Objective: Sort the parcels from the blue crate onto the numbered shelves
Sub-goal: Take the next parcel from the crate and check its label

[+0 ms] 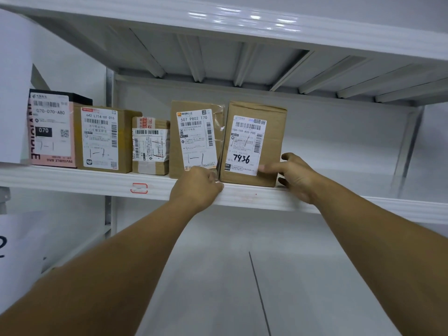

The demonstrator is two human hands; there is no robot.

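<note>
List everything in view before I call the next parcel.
shelf: 1, white, middle level, holds five parcels
pink box: 1, pink and black, far left of the row
642 box: 1, brown, right of the pink box
small box: 1, brown, taped, middle of the row
507 parcel: 1, brown, right of the small box
7936 parcel: 1, brown, right end of the row
red mark: 1, red, on the shelf's front edge
upper shelf: 1, white, overhead
paper sheets: 2, white, left edge
left hand: 1, bare, at the 507 parcel's foot, fingers curled, hold hidden
right hand: 1, bare, grips the 7936 parcel's right side, thumb on its front
</note>
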